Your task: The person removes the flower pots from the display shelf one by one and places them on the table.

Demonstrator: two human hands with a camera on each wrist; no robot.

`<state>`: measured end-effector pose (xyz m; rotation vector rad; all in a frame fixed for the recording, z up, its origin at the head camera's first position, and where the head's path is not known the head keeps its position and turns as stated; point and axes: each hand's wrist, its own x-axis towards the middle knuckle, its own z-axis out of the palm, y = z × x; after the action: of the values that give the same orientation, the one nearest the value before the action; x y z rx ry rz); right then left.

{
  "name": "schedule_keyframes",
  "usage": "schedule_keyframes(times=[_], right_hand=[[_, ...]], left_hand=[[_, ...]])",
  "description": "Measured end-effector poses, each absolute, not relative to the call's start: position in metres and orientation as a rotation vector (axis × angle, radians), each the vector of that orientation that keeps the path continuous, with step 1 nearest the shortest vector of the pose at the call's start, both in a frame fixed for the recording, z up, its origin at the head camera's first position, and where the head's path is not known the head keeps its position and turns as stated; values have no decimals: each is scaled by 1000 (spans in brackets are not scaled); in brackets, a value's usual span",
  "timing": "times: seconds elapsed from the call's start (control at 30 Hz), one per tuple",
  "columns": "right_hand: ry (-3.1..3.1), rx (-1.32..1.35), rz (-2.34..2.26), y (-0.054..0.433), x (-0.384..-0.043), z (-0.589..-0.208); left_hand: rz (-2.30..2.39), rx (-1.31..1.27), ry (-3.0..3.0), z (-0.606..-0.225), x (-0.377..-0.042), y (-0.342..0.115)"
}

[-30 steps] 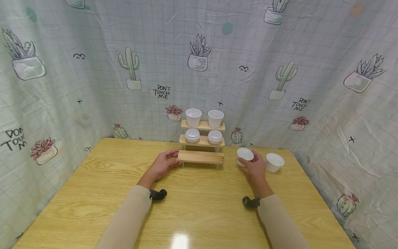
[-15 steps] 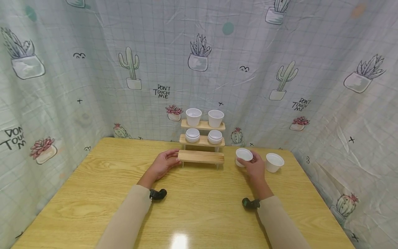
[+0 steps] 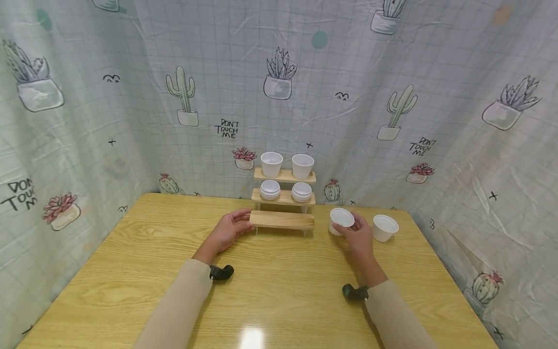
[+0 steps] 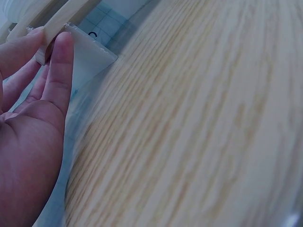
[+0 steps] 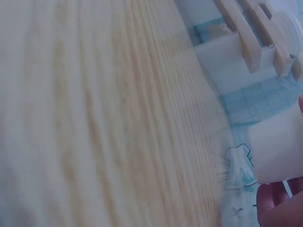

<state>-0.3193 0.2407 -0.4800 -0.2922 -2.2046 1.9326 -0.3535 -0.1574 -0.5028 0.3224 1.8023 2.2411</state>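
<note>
My left hand [image 3: 227, 230] pinches the left end of the lowest wooden step [image 3: 283, 220] of a small three-tier display stand. In the left wrist view the thumb and fingertips [image 4: 60, 52] close on the end of that board from both sides. To the stand's right, my right hand [image 3: 359, 236] grips a white cup [image 3: 334, 227] by its side, mouth upward and a little tilted. The same cup's wall [image 5: 274, 146] shows between thumb and fingers in the right wrist view. Nothing stands on the lowest step.
Two tall white cups, one on the left [image 3: 271, 165] and one on the right [image 3: 302, 166], stand on the top step [image 3: 286, 176]. Shorter white bowls [image 3: 270, 191] stand on the middle step. Another white cup [image 3: 384, 229] is right of my right hand. A patterned curtain [image 3: 279, 121] hangs behind the table.
My right hand has shifted the white cup slightly left toward the stand, and the right wrist has moved slightly. The left hand keeps its place on the lowest step.
</note>
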Motion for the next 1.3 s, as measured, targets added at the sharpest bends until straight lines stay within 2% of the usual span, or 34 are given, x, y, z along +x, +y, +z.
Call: schedule_keyframes(times=[0.4,1.3], right_hand=[[-2307,-250,1815,235,-307,-469],[-2267,-52,1931,203,-283,-446]], left_hand=[[2258,344,1788,-503,-353,-158],[2224,367,1843,-502,-355,-159]])
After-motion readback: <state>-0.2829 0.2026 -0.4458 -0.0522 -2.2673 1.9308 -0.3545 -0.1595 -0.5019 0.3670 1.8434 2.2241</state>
